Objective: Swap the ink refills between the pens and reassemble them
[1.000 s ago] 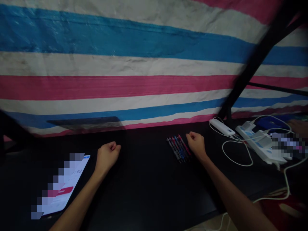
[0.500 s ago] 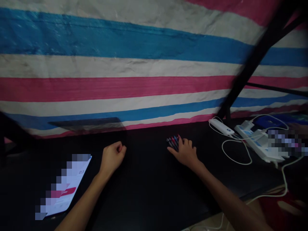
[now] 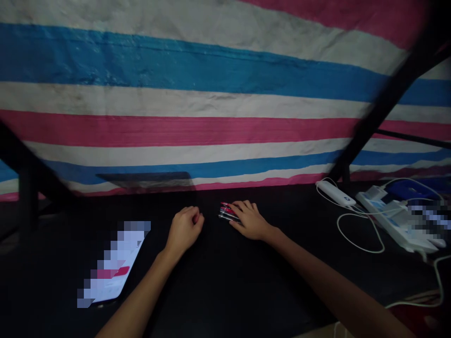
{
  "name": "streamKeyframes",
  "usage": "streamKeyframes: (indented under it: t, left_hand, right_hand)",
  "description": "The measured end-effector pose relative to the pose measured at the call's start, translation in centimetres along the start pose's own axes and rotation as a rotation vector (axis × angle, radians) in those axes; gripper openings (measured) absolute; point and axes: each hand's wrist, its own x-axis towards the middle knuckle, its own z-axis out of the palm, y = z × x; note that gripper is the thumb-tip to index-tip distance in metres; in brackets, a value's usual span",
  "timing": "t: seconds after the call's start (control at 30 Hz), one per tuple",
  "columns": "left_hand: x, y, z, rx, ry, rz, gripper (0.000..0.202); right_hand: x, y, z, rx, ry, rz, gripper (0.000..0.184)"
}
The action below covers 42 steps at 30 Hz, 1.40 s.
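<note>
Several pens (image 3: pixel 225 214) lie bunched on the dark tabletop, their ends pointing left, with red, silver and black parts showing. My right hand (image 3: pixel 249 219) covers the rest of the bunch, its fingers along the far side and the thumb along the near side. To the left, my left hand (image 3: pixel 185 228) rests on the table in a loose fist, with the thumb against the curled fingers and nothing visible in it. A gap of table separates this fist from the pens.
A phone with a lit screen (image 3: pixel 120 277) lies left of my left forearm. At the right are a white power strip (image 3: pixel 387 220) with plugs, a small white device (image 3: pixel 336 193) and loose white cables. Behind the black table (image 3: pixel 211 291) hangs a striped sheet (image 3: pixel 211 131) between dark frame bars.
My right hand has moved left with the pens, bringing them closer to my left hand. The pens have turned from pointing away to pointing left. The camera view has shifted slightly left.
</note>
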Motion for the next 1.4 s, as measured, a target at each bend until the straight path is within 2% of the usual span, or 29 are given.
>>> streamKeyframes:
  t: [0.23,0.37,0.47,0.6,0.73,0.83,0.9,1.0,1.07,1.2,1.4]
  left_hand:
    - [-0.1,-0.4,0.4,0.021,-0.042,0.008,0.021]
    - [-0.2,-0.6,0.5,-0.002,-0.034,0.023,0.009]
    - [-0.2,-0.5,0.6,-0.033,-0.043,0.047,0.010]
    - [-0.2,-0.3,0.5,-0.048,-0.120,0.058,0.012]
    - [-0.2,0.0,0.1,-0.058,-0.190,0.079,0.015]
    - [-0.1,-0.2,-0.3,-0.056,-0.239,0.098,0.013]
    - [0.0,-0.5,-0.5,-0.059,-0.248,0.101,0.012]
    - [0.1,-0.7,-0.5,-0.060,-0.251,0.106,0.009]
    - [0.1,-0.7,-0.4,-0.047,-0.265,0.112,0.008]
    - [-0.1,-0.1,-0.2,0.010,-0.285,0.120,0.011]
    - [-0.2,0.5,-0.2,0.049,-0.312,0.113,0.014]
  right_hand:
    - [3.7,-1.1,1.0,-0.039,-0.048,-0.230,0.064]
    - [4.4,-1.0,0.9,-0.058,-0.061,-0.280,0.071]
    - [4.3,-1.0,0.6,-0.050,-0.039,-0.281,0.077]
    - [3.5,-0.9,-0.5,0.006,0.071,-0.179,0.074]
    - [1.9,0.2,-1.5,0.049,0.150,-0.083,0.058]
    - [0.5,2.1,-1.2,0.107,0.238,0.008,0.041]
    - [-0.2,3.8,-0.5,0.188,0.343,0.136,0.032]
    - [-1.1,6.1,0.4,0.399,0.502,0.330,0.029]
    - [-1.5,7.1,0.4,0.504,0.539,0.399,0.028]
    - [-1.9,7.3,-0.4,0.500,0.509,0.403,0.026]
    - [-1.7,5.4,-0.5,0.454,0.401,0.260,0.021]
